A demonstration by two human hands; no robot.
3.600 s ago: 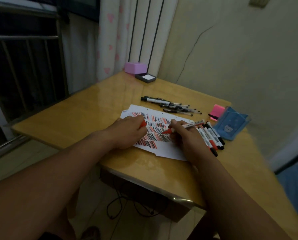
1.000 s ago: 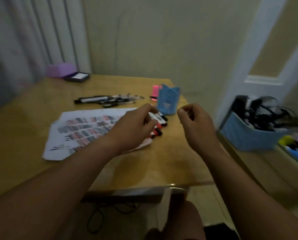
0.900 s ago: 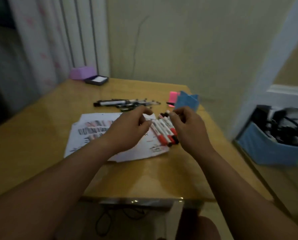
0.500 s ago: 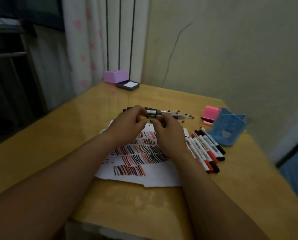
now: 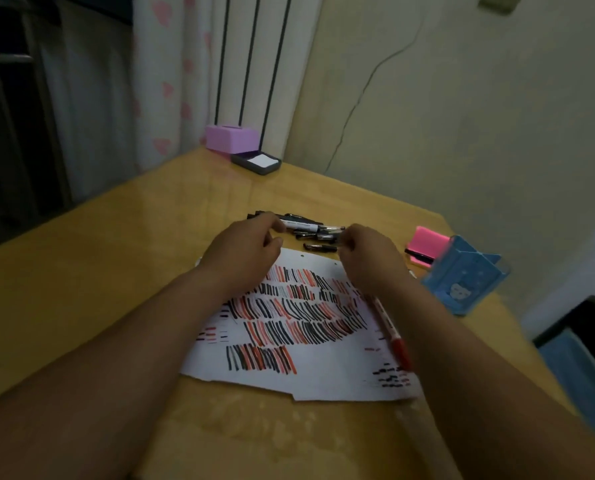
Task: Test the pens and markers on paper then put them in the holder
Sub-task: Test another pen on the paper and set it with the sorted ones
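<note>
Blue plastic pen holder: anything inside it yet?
Nothing sticks out above the rim of the blue plastic pen holder. Its walls hide the lower inside, so short items there cannot be ruled out.

One paper (image 5: 323,375), one holder (image 5: 462,275), one red marker (image 5: 391,330), one purple box (image 5: 232,136), one tray (image 5: 256,162); the pens (image 5: 309,233) are too blurred to count.

Wooden table (image 5: 116,271): paper (image 5: 323,372), pens (image 5: 311,233), holder (image 5: 462,278).
</note>
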